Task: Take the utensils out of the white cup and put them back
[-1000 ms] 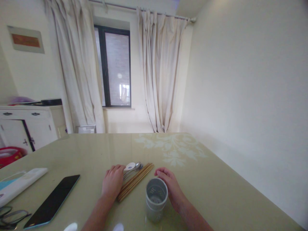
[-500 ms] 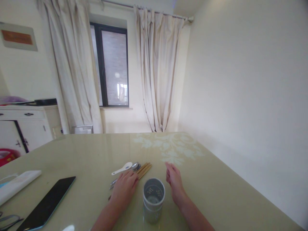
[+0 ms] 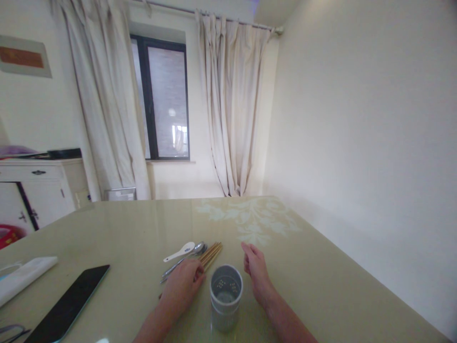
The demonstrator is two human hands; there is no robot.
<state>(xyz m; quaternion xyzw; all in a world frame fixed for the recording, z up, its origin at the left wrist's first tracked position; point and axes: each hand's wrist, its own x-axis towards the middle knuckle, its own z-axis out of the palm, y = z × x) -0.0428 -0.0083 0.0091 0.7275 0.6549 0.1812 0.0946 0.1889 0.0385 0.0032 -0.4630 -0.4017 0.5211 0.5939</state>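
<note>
My left hand (image 3: 183, 281) lies over the lower part of a bundle of wooden chopsticks (image 3: 211, 255), its fingers curled around them against the table. Beyond that hand are a white ceramic spoon (image 3: 181, 251) and metal spoons (image 3: 198, 248), their handles partly behind it. A grey cylindrical utensil holder (image 3: 226, 300) stands upright between my two hands, with small holes in its bottom and nothing inside. To its right my right hand (image 3: 255, 269) rests closed, thumb side up, apart from the holder; no object shows in it.
A black phone or tablet (image 3: 69, 305) lies on the glossy table (image 3: 143, 228) at left, near a white flat object (image 3: 26, 276). Glasses or a cable (image 3: 14, 329) show at the lower left edge. A wall borders the table's right side; curtains and a window are behind.
My left hand's fingers have curled in more around the chopsticks, uncovering more of the metal spoons. The right hand stays closed beside the holder. The view has shifted slightly.
</note>
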